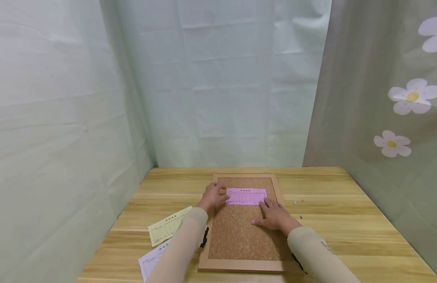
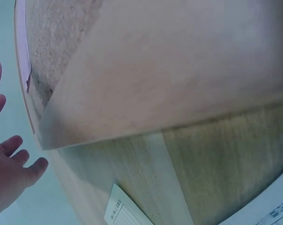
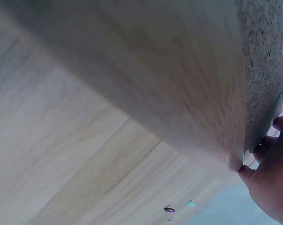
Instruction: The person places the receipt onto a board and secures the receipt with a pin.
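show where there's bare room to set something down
Free: the table right of the corkboard, between the thumbtacks and right edge; back left, beyond the yellow slip; the corkboard's lower middle, below the pink slip. Crowded: the corkboard's upper part, where left hand and right hand flank the pink slip, and front left, with the yellow slip and pale slip.

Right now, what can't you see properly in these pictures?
- Head view: the pink slip's small print, too small to read.
- Head view: the yellow slip's right end, behind the left sleeve.
- Head view: what the tiny things are, too small.
- Left wrist view: part of the left hand, cut off by the left edge.
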A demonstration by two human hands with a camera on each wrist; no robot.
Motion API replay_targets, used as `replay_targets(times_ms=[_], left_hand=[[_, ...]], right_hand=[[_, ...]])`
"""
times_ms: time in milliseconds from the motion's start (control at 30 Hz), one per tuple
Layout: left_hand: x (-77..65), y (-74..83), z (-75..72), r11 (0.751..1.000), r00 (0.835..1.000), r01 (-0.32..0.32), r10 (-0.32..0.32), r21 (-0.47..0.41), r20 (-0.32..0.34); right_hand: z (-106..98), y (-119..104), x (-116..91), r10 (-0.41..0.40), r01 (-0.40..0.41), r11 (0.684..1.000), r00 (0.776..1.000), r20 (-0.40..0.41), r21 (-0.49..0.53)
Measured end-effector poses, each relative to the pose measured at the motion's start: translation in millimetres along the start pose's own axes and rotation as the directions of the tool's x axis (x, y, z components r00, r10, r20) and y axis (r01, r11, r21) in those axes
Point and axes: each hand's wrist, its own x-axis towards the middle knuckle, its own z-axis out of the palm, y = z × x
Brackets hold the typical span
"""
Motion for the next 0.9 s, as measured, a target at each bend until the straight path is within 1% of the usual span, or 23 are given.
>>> replay_targets(times_ms=[100, 200, 400, 633, 733, 900], left_hand=[[-0.3, -2.0, 2.1, 1.000, 1.000, 0.013, -0.013, 0.008, 0.021], [0.5, -4.0, 4.3, 0.999, 1.000, 0.008, -0.009, 0.036, 0.022], [1.8, -7.6, 8.7, 0.998, 0.998, 0.053, -0.053, 0.015, 0.028], [-1.9, -9.1, 10.0, 0.997, 0.997, 0.056, -0.059, 0.058, 0.049], [-1.0, -9.8, 10.2, 0.995, 0.997, 0.047, -0.052, 0.084, 0.065], [2.2, -10.8, 11.7, 0.995, 0.994, 0.028, -0.038, 0.101, 0.098]], right_hand=[[1, 0, 0, 0.004, -0.004, 1.000, 1.000, 0.006, -0.006], [2, 0, 0, 0.005, -0.005, 1.000, 1.000, 0.008, -0.003], [1, -1, 0, 0.014, -0.014, 1.000, 1.000, -0.001, 0.005], [3, -2, 1, 0.001, -0.001, 1.000, 1.000, 0.003, -0.002], [2, -3, 0, 0.001, -0.001, 1.000, 1.000, 0.000, 0.007], [-1, -3, -2, 0.006, -0.006, 1.000, 1.000, 0.001, 0.001]])
